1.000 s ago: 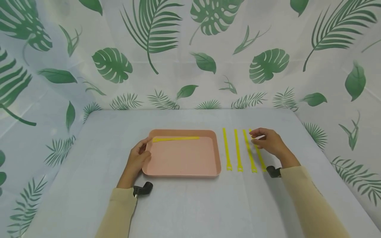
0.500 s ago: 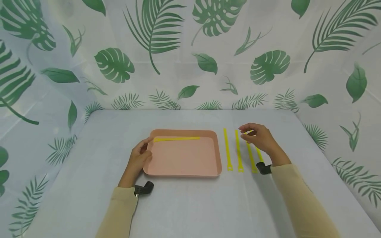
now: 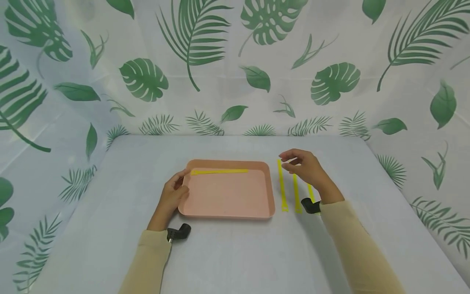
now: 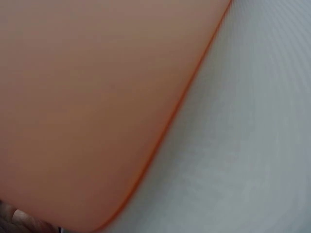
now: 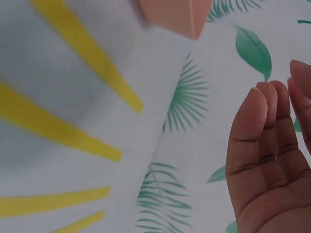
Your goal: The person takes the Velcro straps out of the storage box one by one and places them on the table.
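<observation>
My left hand (image 3: pixel 172 196) holds the left rim of a pink tray (image 3: pixel 227 200); its corner and wall (image 4: pixel 112 111) fill much of the left wrist view. Inside, along the far side, lies one flat yellow cable tie (image 3: pixel 220 171) with a wider slotted end at the left. My right hand (image 3: pixel 306 169), fingers loosely bent with nothing between them, hovers over the far ends of several similar ties to the tray's right. Nearest the tray is one yellow tie (image 3: pixel 282 188); a second tie (image 3: pixel 296 194) lies beside it. My right forearm and wrist partly cover the others.
A white cloth-covered table (image 3: pixel 235 253) carries everything. Behind and at both sides hangs a white curtain (image 3: pixel 220 94) with green leaf prints. Each wrist wears a black camera, such as the right camera (image 3: pixel 310 206).
My right hand has moved left across the row of ties, from the outermost one toward the one nearest the tray. My left hand and the tray stay put.
</observation>
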The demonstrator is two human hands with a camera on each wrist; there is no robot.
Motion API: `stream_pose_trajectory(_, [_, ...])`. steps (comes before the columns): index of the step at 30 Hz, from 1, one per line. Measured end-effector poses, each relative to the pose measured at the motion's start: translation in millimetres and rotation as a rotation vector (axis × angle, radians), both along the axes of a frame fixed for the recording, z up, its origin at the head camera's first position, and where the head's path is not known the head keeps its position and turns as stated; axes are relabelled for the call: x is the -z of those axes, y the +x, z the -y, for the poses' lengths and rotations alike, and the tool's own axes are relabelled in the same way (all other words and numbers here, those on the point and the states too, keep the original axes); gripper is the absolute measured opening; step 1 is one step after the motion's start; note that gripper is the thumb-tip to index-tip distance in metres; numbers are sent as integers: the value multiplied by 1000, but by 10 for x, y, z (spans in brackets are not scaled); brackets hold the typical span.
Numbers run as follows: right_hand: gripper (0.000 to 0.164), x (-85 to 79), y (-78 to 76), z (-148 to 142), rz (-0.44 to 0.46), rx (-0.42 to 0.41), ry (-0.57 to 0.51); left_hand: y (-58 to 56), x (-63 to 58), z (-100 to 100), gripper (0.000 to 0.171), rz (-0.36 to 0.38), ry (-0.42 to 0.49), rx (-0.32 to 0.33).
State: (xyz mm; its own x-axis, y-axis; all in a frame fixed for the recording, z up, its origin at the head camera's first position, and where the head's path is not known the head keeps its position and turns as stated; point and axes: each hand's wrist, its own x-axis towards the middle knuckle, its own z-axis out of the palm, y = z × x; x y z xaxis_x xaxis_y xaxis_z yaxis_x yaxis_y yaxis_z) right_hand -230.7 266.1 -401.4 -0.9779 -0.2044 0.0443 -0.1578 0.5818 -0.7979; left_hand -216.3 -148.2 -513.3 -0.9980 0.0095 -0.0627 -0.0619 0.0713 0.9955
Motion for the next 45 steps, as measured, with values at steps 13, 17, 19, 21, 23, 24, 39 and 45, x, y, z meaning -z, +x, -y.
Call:
stream_pose_trajectory(13, [28,-21,-102,368,-22,-59,-44,13,-13,-12,72,2,-20,-7])
stream_pose_trajectory(17, [29,-8,-130,467,-23,-74,-46,15,-10,-4,72,4,-8,-4])
stream_pose_trajectory(19, [28,-4,-142,510,-22,-84,-44,16,-13,-1,73,10,-4,-6])
stream_pose_trajectory(21, [28,1,-153,552,-19,-92,-46,16,-15,3,73,7,4,-3])
stream_pose_trajectory(23, [28,9,-165,597,-14,-98,-43,15,-18,4,72,7,7,-5])
stream_pose_trajectory(24, [28,14,-172,617,-11,-100,-39,10,-14,5,72,6,9,-5])
stream_pose_trajectory(39, [28,127,-282,941,64,-125,-41,-14,7,33,72,-25,21,2])
stream_pose_trajectory(45, [29,253,-355,1061,107,-133,-80,-19,21,24,72,-31,11,3])
